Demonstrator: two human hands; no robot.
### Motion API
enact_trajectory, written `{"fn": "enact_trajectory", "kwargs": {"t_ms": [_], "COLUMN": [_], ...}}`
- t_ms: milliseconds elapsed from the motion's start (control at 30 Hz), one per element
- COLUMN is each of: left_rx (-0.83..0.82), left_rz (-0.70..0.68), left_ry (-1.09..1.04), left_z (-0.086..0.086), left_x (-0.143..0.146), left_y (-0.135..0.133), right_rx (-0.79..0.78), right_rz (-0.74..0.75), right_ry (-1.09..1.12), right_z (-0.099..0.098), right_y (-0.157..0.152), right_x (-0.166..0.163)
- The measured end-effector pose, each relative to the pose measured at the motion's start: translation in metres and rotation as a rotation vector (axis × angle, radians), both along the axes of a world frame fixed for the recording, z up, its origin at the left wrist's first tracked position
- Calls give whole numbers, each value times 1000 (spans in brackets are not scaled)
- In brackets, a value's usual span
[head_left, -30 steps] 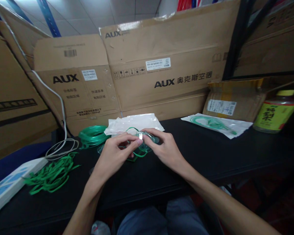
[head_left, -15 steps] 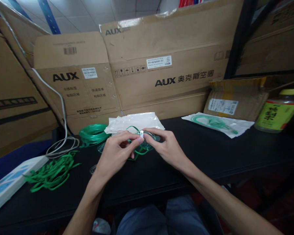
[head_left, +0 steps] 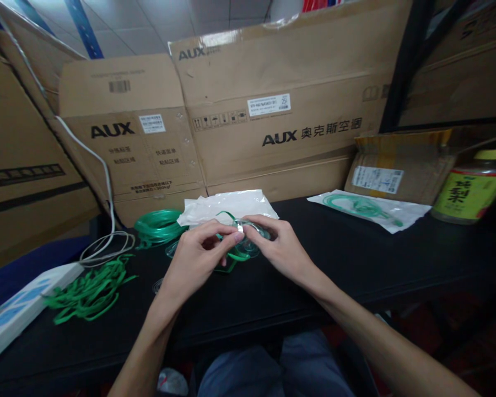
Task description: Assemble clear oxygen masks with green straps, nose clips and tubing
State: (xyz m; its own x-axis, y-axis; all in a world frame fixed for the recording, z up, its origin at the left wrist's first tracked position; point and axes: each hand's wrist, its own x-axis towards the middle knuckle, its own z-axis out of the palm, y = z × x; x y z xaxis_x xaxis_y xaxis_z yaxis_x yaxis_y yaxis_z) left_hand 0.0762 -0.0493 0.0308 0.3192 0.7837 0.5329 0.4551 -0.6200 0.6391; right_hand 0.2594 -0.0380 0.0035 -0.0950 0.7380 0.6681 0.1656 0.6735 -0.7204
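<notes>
Over the middle of the table my two hands meet at a clear plastic oxygen mask [head_left: 252, 248]. My right hand [head_left: 279, 242] is closed around its upper right side. With thumb and fingers my left hand [head_left: 204, 242] pinches its left edge, right at a small shiny metal nose strip [head_left: 240, 227]. A green elastic strap [head_left: 238, 257] loops below and above the fingers. Much of the mask is hidden by the hands. Just behind it lies a pile of white plastic packets [head_left: 231, 204].
Left of the hands are coiled green tubing [head_left: 157, 227], a heap of green straps [head_left: 89, 289] and a white power strip [head_left: 28, 306]. A packed mask with tubing [head_left: 359, 207], a small carton [head_left: 400, 162] and a yellow-capped bottle [head_left: 469, 190] stand right. Large cardboard [head_left: 281, 160] walls the back.
Both hands keep nearly the same place and grip at the metal strip. The strip and the green strap have shifted very slightly; the camera view moved a little.
</notes>
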Motion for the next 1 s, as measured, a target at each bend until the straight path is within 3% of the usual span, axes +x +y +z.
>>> {"fn": "enact_trajectory", "kwargs": {"t_ms": [200,367,800,1000], "left_rx": [292,533,457,345], "left_rz": [116,74,19,52], "left_ry": [74,237,265,152], "left_z": [0,1,1,6], "left_x": [-1,-7,-16,-22], "left_y": [4,8,10,9], "right_rx": [-14,-35,-39,-8], "right_rz": [23,14,-12,141], "right_ry": [-33,-55,-53,-45], "right_z": [1,3,4,3], "right_y": [-1,-4,-3,-5], "right_x": [0,0,2,2]}}
